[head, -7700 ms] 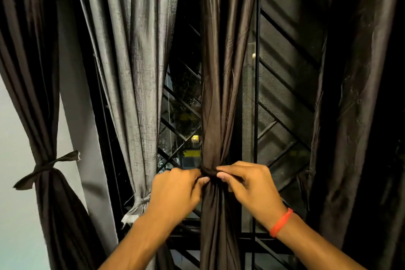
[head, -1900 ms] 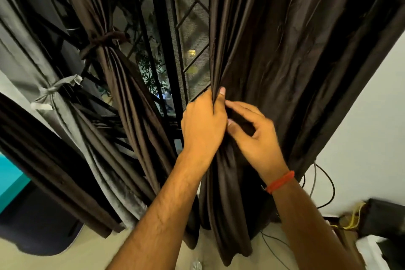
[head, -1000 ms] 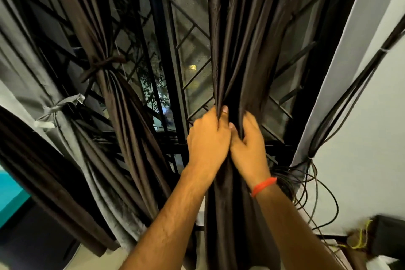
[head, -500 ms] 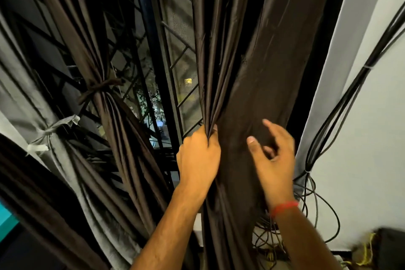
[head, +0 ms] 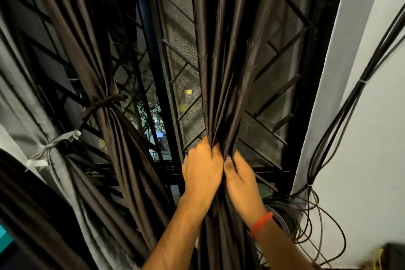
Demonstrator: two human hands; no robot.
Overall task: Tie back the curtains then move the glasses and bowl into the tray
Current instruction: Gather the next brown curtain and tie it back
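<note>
A dark window [head: 179, 85] with a black slanted grille [head: 282, 55] and mesh fills the middle of the view, night lights showing through it. To the right is a pale wall [head: 372, 138], with a bundle of black cables [head: 341, 112] running down it into loose coils [head: 291, 221] near the floor. A dark brown curtain [head: 223, 61] hangs in front of the window, gathered into tight folds. The left hand [head: 202, 167] is closed around those folds from the left; the right hand [head: 240, 180], with an orange band [head: 260, 223] on its wrist, is closed on them from the right, the two hands touching. Further left, another brown curtain [head: 94, 61] is already bound with a brown tie [head: 103, 103], and beside it a grey curtain [head: 26, 103] is bound with a pale tie [head: 52, 144]. The glasses, bowl and tray are out of view.
</note>
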